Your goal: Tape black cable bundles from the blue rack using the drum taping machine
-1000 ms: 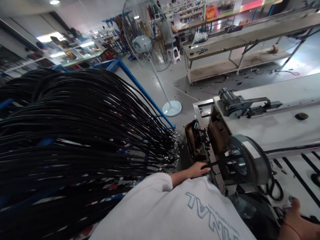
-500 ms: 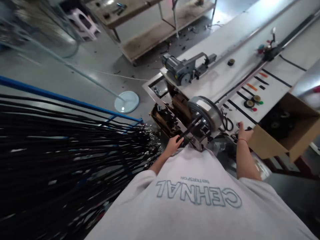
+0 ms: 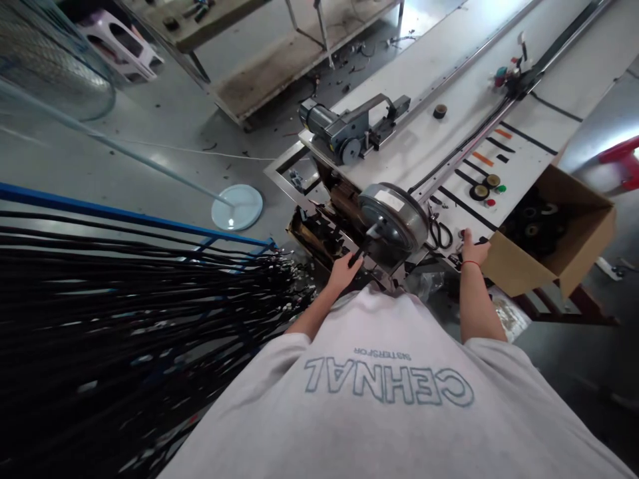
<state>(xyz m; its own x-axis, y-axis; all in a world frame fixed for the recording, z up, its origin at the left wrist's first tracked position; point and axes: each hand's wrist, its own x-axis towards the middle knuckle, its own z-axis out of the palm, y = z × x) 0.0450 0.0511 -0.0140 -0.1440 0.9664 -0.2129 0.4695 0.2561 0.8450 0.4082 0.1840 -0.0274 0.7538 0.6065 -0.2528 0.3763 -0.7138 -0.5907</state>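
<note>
My left hand (image 3: 343,274) is closed around a black cable bundle (image 3: 357,255) at the near side of a round grey winding head (image 3: 394,216). The bundle runs up toward the middle of that head. My right hand (image 3: 473,253) rests at the front edge of the white workbench (image 3: 434,156), fingers apart, one fingertip touching a small reddish spot that I cannot make out. Beside it lie black-handled scissors (image 3: 441,234). Two tape rolls, one black (image 3: 479,192) and one brownish (image 3: 492,180), sit farther along, near a green button (image 3: 502,189) and a red button (image 3: 490,202).
An open cardboard box (image 3: 584,243) of dark rolls stands right of my right hand. Many black cables hang on a blue rack (image 3: 150,214) at left. Behind the winding head is a grey motor unit (image 3: 339,130). A pole on a round white base (image 3: 237,207) stands on the floor.
The view has shifted, so the bench and machine appear farther left and slightly higher. The left hand keeps its grip on the cable bundle, and the right hand stays at the bench edge.
</note>
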